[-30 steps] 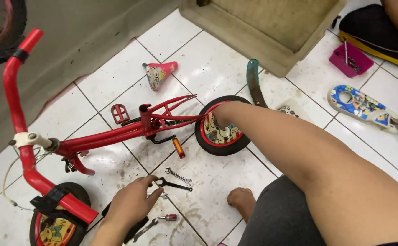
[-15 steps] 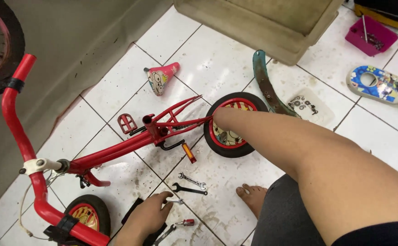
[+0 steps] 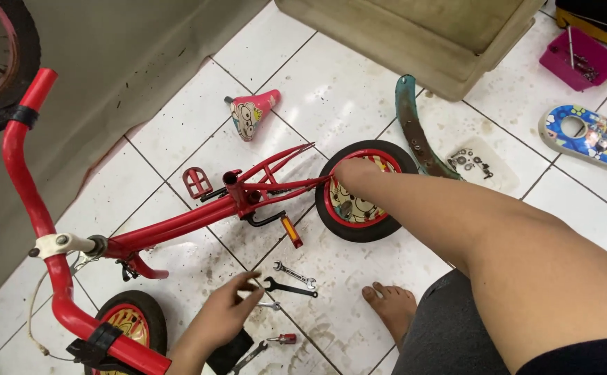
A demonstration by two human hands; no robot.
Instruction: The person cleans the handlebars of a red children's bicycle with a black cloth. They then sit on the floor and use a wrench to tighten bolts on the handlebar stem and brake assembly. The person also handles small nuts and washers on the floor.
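Head view looks down on a small red bicycle [image 3: 178, 226] lying on its side on a white tiled floor [image 3: 178, 132]. The right hand [image 3: 352, 173] rests on the bicycle's rear wheel [image 3: 359, 198], palm down on the tyre near the frame; how far its fingers curl I cannot tell. The left hand [image 3: 223, 312] hovers just below the bicycle's frame, fingers loosely spread and holding nothing, its fingertips close to two wrenches [image 3: 291, 280] that lie side by side on the floor. A small red-handled screwdriver [image 3: 280, 339] lies just below that hand. A bare foot [image 3: 392, 309] rests on the floor below the rear wheel. Above the frame lies a pink saddle [image 3: 251, 114]. A teal mudguard [image 3: 414, 132] lies just right of the rear wheel, and a pink tray [image 3: 581, 59] sits well beyond it.
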